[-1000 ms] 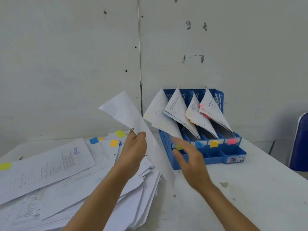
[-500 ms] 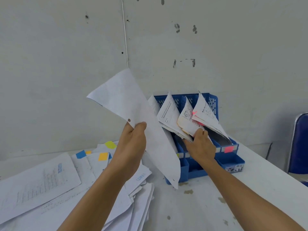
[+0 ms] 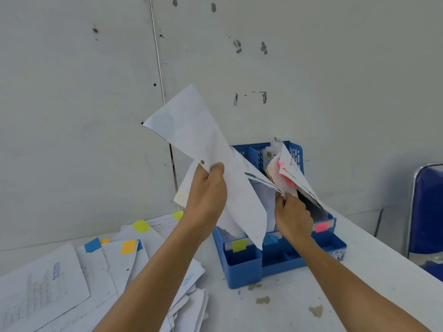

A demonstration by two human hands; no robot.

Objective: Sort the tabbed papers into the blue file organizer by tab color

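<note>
My left hand grips a white sheet held up on a slant, its lower corner hanging over the front of the blue file organizer. My right hand pinches the lower edges of the filed papers standing in the organizer and pulls them to the right. Those papers show pink tabs. The organizer's front bar carries a yellow-green label, a blue label and a pink label. The held sheet's tab colour is not visible.
A loose heap of tabbed papers covers the white table's left side, showing yellow, orange and blue tabs. A blue chair stands at the right edge. The grey wall rises directly behind the organizer.
My left hand has brought the sheet right, over the organizer's left slots. My right hand went from reaching in the air to pinching the filed papers and drawing them rightward.
</note>
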